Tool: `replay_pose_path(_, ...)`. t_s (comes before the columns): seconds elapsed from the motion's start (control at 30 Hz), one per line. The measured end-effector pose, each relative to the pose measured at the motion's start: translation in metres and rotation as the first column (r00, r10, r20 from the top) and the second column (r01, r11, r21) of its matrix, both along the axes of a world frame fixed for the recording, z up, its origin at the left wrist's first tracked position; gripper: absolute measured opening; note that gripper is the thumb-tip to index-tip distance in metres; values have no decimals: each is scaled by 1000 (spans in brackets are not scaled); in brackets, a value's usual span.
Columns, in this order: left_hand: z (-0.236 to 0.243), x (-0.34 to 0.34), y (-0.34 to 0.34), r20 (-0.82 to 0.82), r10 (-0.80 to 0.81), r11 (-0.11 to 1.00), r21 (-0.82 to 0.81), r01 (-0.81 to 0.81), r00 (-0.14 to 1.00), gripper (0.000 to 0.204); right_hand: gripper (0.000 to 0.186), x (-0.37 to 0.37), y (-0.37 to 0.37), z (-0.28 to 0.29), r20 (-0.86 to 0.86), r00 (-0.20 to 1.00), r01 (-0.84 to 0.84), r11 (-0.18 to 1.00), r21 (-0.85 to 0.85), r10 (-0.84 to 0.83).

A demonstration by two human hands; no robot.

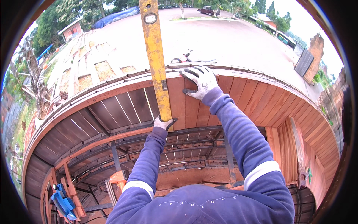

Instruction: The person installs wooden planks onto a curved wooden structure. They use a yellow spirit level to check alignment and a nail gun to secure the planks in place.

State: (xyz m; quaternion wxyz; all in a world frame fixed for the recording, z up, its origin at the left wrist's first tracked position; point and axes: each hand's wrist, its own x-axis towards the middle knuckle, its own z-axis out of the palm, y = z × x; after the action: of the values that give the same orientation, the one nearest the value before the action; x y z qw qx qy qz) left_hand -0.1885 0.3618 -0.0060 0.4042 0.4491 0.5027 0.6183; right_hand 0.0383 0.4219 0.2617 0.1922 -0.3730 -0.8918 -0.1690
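Observation:
A long, scuffed yellow spirit level point(156, 59) stands along the edge where the reddish new boards point(175, 100) meet the dark, gapped boards point(115, 108) on the left. My left hand point(165, 122), in a white and dark glove, grips the lower end of the level. My right hand point(198, 83), gloved alike, lies with spread fingers on the reddish boards just right of the level, near their far edge.
Below are a framework with metal bars point(229, 156), a blue power tool point(64, 201) at lower left and an orange object point(118, 179). Past the curved edge are a motorbike point(188, 58), a car point(209, 11), a blue tarp point(115, 16) and trees.

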Motion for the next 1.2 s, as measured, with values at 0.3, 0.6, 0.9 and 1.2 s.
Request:
replay_pose_path(0.3, 7, 2, -4, -109, 62, 998, 4, -62, 992, 26, 74, 1, 6, -6, -53, 997, -60, 998, 26, 61)
replay_pose_path(0.6, 33, 12, -13, -236, 106, 989, -78, -128, 966, 29, 75, 2, 6, -7, -68, 996, -63, 997, 40, 65)
replay_pose_path(0.9, 24, 6, -10, -152, 91, 993, -58, -101, 984, 30, 75, 2, 7, -6, -56, 996, -71, 997, 14, 72)
replay_pose_path(1.2, 23, 0, -12, 11, -19, 994, -110, 20, 1000, 42, 74, 1, 11, -13, -130, 986, -96, 993, 71, 105)
